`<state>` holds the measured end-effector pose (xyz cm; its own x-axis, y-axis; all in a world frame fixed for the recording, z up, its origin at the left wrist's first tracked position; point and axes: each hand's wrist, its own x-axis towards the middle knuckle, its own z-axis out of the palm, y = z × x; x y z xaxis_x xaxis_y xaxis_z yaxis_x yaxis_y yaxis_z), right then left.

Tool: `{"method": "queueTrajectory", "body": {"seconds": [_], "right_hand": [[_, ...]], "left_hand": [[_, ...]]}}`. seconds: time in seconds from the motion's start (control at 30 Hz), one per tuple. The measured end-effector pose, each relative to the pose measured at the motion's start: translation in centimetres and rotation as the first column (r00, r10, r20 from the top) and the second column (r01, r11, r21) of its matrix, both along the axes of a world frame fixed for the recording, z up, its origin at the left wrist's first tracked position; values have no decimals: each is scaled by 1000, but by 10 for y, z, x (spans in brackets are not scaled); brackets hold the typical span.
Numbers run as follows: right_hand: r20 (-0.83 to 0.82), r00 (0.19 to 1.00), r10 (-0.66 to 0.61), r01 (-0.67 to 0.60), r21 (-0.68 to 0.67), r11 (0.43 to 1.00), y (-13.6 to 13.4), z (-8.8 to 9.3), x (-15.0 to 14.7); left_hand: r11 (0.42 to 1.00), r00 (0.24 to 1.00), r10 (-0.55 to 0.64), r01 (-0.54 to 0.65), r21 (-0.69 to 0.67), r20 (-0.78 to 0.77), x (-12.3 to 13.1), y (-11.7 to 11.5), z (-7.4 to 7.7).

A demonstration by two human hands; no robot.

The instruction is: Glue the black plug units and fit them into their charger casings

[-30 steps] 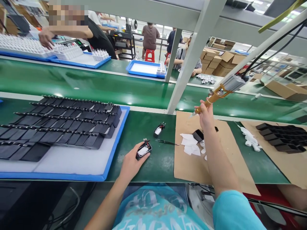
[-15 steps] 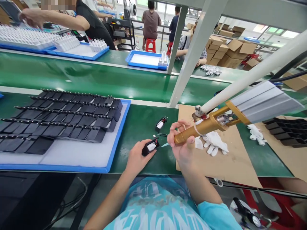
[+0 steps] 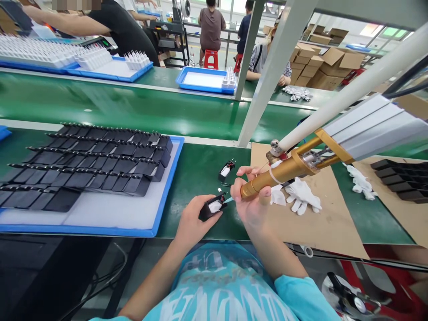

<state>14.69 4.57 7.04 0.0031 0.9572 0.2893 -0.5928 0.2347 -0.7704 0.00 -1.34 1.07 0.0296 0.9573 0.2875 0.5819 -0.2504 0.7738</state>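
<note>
Dispenser (image 3: 287, 168) tip now nearer the black part (image 3: 211, 208). Left hand (image 3: 192, 223) grips that part; right hand (image 3: 252, 203) grips the one dispenser. Second part (image 3: 226, 170) lies beyond.

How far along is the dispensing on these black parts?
Done: likely the black pieces stacked on the cardboard at right, though I cannot confirm. In hand: left hand holds one open black part; right hand aims the gold tool with its tip at it. Left: a second open part on the table, plus rows in the blue tray, probably.
</note>
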Motion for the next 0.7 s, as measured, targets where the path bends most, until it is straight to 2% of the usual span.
{"method": "queueTrajectory", "body": {"seconds": [0.27,0.53,0.7], "right_hand": [[-2,1000,3,-3,-1,1000,-1,2,0],[-12,1000,27,-27,-14,1000,-4,7,-6],[-20,999,31,-31,-8,999,-5,9,-14]], "left_hand": [[1000,1000,-1,2,-26,8,0,-1,0],[994,999,38,-37,-101,12,3,-1,-8],[989,998,44,-37,-146,42,9,1,-5]]}}
